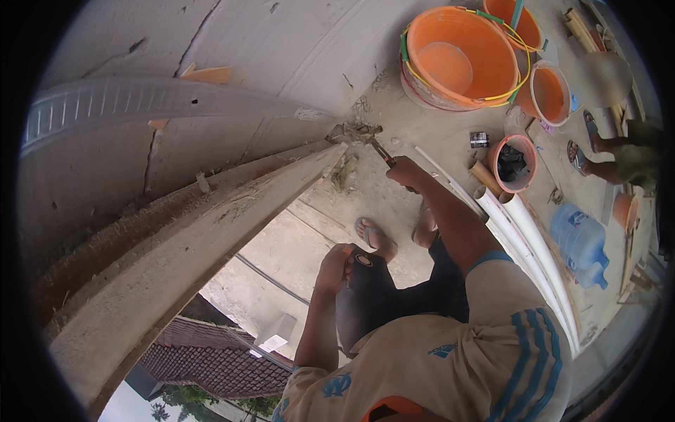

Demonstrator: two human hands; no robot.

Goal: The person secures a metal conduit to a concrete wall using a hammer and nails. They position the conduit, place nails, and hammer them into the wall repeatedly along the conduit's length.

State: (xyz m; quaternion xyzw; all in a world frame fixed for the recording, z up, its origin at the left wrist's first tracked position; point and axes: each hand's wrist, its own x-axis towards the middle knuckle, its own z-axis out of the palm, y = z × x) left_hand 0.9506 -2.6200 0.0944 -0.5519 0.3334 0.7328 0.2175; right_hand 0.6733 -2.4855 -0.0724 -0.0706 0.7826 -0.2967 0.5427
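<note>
My right hand (404,173) is closed round the dark handles of what looks like a pair of pincers (382,150). The tool's head reaches the rough, crumbly lower end of the wall, where a metal channel (232,98) and a long wooden board (211,246) meet near the floor. Exact contact there is too small to tell. My left hand (333,269) rests by my left knee, its fingers curled round something with a small orange part; the rest of that thing is hidden.
Orange buckets (450,63) stand at the upper right, one small bucket (512,163) holding black material. White pipes (524,239) lie right of my arm, near a blue water jug (580,243). Another person's sandalled feet (578,156) are at the far right. A tiled roof (211,359) shows below.
</note>
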